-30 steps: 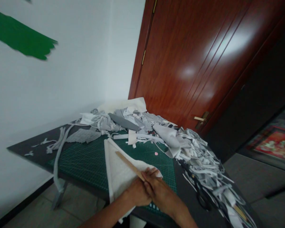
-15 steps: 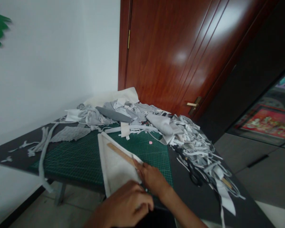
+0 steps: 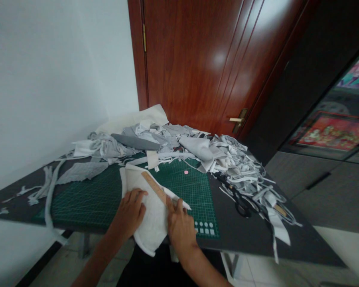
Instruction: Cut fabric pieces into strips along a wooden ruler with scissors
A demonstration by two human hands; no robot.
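A cream-white piece of padded cloth (image 3: pixel 151 217) lies on the green cutting mat (image 3: pixel 86 199), its lower end hanging past the table's near edge. On the cloth, slanting along its right side, is a wooden ruler (image 3: pixel 154 187). My right hand (image 3: pixel 181 227) is closed over the ruler's near end, fingers against the folded right edge of the cloth; the ruler's covered end is hidden. My left hand (image 3: pixel 128 213) rests on the cloth's left side with fingers stretched out, holding nothing.
Grey and white cloth scraps (image 3: pixel 233 159) are heaped along the table's back and right. Black-handled scissors (image 3: pixel 242 203) lie at the right beside the mat. A small pink piece (image 3: pixel 186 172) sits on the mat. A long pale strip (image 3: pixel 49 203) hangs over the left front edge.
My left hand has come down from above the near edge onto the cloth's left side. The cloth's lower part now spreads wider, and the ruler slants more steeply under my right hand.
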